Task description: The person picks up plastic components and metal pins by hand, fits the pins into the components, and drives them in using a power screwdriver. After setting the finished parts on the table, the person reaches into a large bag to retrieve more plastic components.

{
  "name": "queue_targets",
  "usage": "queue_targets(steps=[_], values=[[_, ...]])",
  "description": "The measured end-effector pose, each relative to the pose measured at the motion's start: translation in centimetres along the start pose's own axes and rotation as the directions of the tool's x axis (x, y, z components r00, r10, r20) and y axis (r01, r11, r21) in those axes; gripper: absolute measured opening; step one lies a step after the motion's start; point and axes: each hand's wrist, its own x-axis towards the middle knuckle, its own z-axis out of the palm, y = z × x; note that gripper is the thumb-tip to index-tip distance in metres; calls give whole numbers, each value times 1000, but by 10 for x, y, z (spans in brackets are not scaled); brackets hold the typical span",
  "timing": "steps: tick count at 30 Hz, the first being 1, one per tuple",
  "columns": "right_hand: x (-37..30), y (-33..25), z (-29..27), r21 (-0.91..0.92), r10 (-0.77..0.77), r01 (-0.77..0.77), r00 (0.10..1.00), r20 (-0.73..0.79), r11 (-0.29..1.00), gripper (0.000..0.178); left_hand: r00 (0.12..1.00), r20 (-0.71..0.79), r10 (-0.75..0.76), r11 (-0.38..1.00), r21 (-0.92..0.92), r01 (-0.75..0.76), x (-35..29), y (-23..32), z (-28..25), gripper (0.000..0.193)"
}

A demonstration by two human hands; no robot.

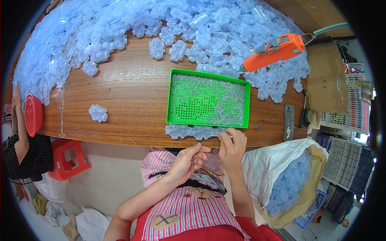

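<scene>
Clear parts (201,131) lie in a row between the surface's (136,90) near edge and the green tray (168,100). The row's long axis runs left to right along that edge; no front end is evident. They look light, stiff and somewhat slippery, probably best held by their outer sides. The right hand (233,145), fingers bent nearly to a pinch, is at the row's right end; its grip cannot be told. The left hand (187,161), loosely curled, is just off the near edge, contents unclear.
</scene>
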Motion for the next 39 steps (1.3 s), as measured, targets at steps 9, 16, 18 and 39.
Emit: queue_targets(steps=[9,16,18,39], values=[[6,-16,-21,300,221,-164,961,-165,940,14,974,202,100,988,-139,-72,3,3,2,54],[1,-53,-56,308,87,-93,996,31,947,14,927,359,104,916,-397,51,-1,16,25,67],[-1,-56,-53,284,70,-72,997,17,956,16,896,423,139,909,-413,54,0,16,26,70],[7,-65,-42,338,106,-80,993,-60,938,16,941,282,190,965,-228,-127,-4,8,38,54]])
